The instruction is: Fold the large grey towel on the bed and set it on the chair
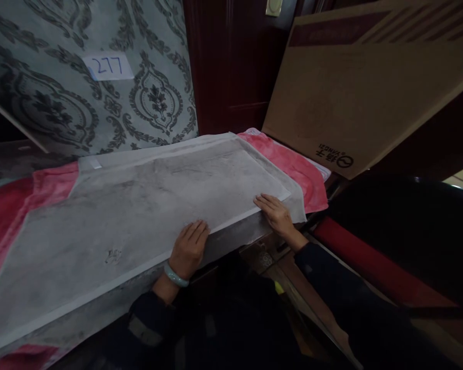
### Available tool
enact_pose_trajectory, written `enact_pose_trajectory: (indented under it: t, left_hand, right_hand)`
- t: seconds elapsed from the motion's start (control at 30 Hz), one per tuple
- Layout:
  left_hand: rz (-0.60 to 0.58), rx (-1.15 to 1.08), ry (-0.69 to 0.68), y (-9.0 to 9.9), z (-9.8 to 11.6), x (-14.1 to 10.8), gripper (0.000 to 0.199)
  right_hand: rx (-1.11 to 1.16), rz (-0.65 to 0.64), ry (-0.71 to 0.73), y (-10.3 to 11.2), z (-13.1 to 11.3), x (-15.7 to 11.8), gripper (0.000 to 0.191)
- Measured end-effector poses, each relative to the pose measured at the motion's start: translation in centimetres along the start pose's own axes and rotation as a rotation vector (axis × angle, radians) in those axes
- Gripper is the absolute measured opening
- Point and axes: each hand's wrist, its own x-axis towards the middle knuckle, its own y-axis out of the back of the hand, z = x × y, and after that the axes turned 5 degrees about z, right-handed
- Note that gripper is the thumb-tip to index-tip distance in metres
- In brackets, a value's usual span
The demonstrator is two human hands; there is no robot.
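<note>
A large grey cloth [139, 205] with dark smudges and a small dark mark lies spread out. Along its front runs a pale strip [231, 220], which looks like a folded edge or a band. My left hand [189, 249], with a pale green bangle [176, 275] at the wrist, rests on this strip near the middle, fingers stretched out over the cloth. Farther right, my right hand [275, 213] lies on the same edge near the strip's right end, fingers extended and close together. Both thumbs are mostly hidden. Pink fabric [293, 164] shows beneath the cloth at both ends.
Behind the cloth is a patterned wall [158, 97] bearing a paper marked 277 [110, 66]. A large cardboard sheet or box [370, 92] leans at the back right. On the right stands a black round-edged object [409, 231] beside a red strip [378, 262].
</note>
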Motion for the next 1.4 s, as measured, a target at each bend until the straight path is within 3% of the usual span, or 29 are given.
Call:
enact_pose_trajectory:
  t: [0.27,0.47,0.6,0.73,0.93,1.07,1.2,1.3,1.4]
  left_hand:
    - [-0.068,-0.052,0.133,0.3,1.7,-0.9,0.036]
    - [-0.157,-0.112,0.265,2.4,2.6,1.8,0.034]
    - [-0.317,-0.006,0.387,2.5,2.8,2.6,0.056]
    - [-0.414,0.058,0.380,1.7,3.6,1.3,0.072]
    - [-0.385,0.014,0.375,1.9,5.2,-0.7,0.073]
    - [-0.365,-0.144,0.355,4.2,3.9,-0.8,0.053]
    - [-0.296,-0.063,0.498,6.1,1.1,0.3,0.045]
    - [-0.351,0.038,0.566,5.8,0.0,0.1,0.054]
    - [-0.422,0.049,0.578,4.7,0.1,-1.3,0.060]
  right_hand:
    - [0.058,-0.012,-0.069,1.0,-1.0,-0.7,0.042]
    - [0.039,-0.018,-0.151,2.0,-3.7,3.7,0.043]
    - [-0.059,-0.165,-0.088,0.3,-5.7,6.0,0.053]
    - [-0.117,-0.287,-0.060,-1.5,-5.9,4.6,0.052]
    - [-0.078,-0.180,-0.091,-1.4,-5.2,1.6,0.051]
    - [0.022,-0.098,-0.147,-1.1,-6.1,3.4,0.052]
    - [0.116,-0.114,-0.070,-2.5,-9.7,8.3,0.051]
    - [0.129,-0.209,0.046,-4.8,-12.8,10.7,0.055]
    - [0.099,-0.329,0.129,-6.8,-14.4,10.5,0.057]
